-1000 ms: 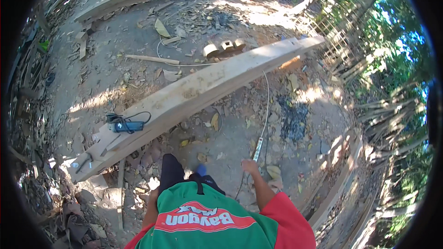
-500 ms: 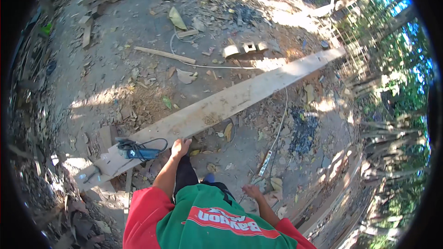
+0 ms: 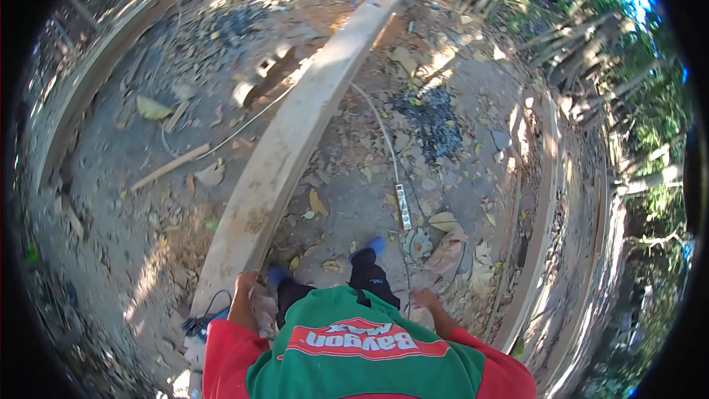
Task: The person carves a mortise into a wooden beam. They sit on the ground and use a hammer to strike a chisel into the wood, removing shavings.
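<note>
1. The long wooden plank [image 3: 295,140] ran from lower left to the top centre of the frame.
2. The left hand [image 3: 246,283] rested flat on its near end; the right hand [image 3: 422,298] hung empty, fingers loosely spread.
3. It looked heavy, stiff and rough-sawn; best gripped by both long edges near that end.

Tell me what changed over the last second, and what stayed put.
The left hand came out from the body and now rests on the near end of the long wooden plank. The right hand dropped lower beside the body, empty and open. The view swung, so the plank now runs away from the person. The plank, power strip and blue power tool lie where they were.
</note>
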Demonstrator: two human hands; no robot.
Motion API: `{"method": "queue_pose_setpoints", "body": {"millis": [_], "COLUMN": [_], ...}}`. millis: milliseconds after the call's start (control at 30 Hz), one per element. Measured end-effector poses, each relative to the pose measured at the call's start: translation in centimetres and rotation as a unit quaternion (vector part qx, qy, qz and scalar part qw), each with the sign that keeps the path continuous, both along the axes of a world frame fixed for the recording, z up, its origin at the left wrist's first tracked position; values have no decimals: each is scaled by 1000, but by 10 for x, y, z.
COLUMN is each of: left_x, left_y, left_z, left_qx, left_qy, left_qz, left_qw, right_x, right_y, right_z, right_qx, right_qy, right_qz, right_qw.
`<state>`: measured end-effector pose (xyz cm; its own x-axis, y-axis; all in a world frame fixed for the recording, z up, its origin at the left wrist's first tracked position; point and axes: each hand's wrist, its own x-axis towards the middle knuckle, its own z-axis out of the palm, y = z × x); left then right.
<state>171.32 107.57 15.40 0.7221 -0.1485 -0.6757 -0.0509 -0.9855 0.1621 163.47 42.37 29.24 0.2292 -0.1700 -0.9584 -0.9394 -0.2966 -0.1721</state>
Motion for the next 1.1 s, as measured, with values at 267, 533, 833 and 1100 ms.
{"method": "queue_pose_setpoints", "body": {"millis": [267, 533, 833, 1100], "left_x": [128, 272, 457, 626], "left_y": [-256, -581, -734, -1304], "left_z": [-36, -17, -54, 66], "left_qx": [-218, -375, 126, -472], "left_qy": [-26, 128, 135, 51], "left_qz": [284, 314, -177, -213], "left_qw": [933, 863, 967, 854], "right_x": [66, 260, 295, 36], "right_y": [-222, -351, -566, -791], "right_z": [-75, -37, -48, -136], "right_qx": [-149, -57, 105, -352], "right_qy": [-165, -403, -357, 88], "right_qz": [459, -100, -440, 84], "right_qw": [860, 908, 817, 928]}}
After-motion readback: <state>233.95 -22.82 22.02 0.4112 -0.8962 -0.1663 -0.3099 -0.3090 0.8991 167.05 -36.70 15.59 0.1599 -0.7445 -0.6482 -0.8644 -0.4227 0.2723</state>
